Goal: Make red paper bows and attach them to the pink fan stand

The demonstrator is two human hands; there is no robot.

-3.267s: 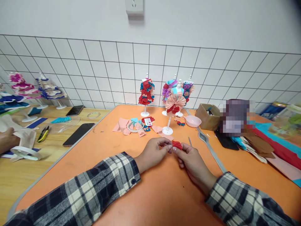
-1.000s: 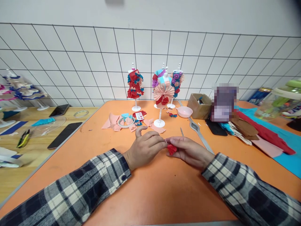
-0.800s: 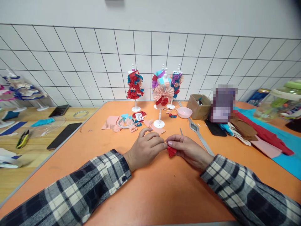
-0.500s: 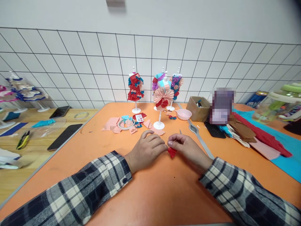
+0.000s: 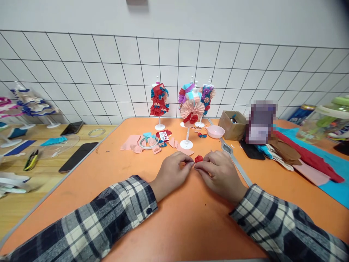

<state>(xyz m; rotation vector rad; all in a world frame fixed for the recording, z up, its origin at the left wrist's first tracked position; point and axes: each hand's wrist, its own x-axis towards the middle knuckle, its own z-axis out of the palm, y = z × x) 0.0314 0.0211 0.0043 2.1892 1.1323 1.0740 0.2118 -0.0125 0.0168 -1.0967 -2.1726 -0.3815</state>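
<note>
A small crumpled piece of red crepe paper [image 5: 199, 159] shows between my hands, just over the orange table [image 5: 174, 233]. My right hand [image 5: 222, 176] pinches it from the right, thumb and forefinger closed at its lower edge. From the left, my left hand [image 5: 173, 174] is closed in a pinch at the same edge, its fingertips nearly meeting those of the right. The fingers hide the lower part of the paper. Beyond them stands a small white dress form [image 5: 187, 144] wearing a pleated peach skirt [image 5: 192, 108] and a red bow [image 5: 190, 118].
Behind are more dressed forms, one in red ruffles [image 5: 159, 98]. Peach paper scraps [image 5: 131, 142] lie around a tape roll [image 5: 149, 147]. Rightward are a pink bowl [image 5: 216, 132], a cardboard box [image 5: 232, 125] and stacked coloured paper [image 5: 308, 153]. Phones and yellow cutters [image 5: 31, 160] are at left.
My left hand has turned from lying flat to a pinch at the red paper. My right hand has rolled over, and the paper now points up and away instead of toward me.
</note>
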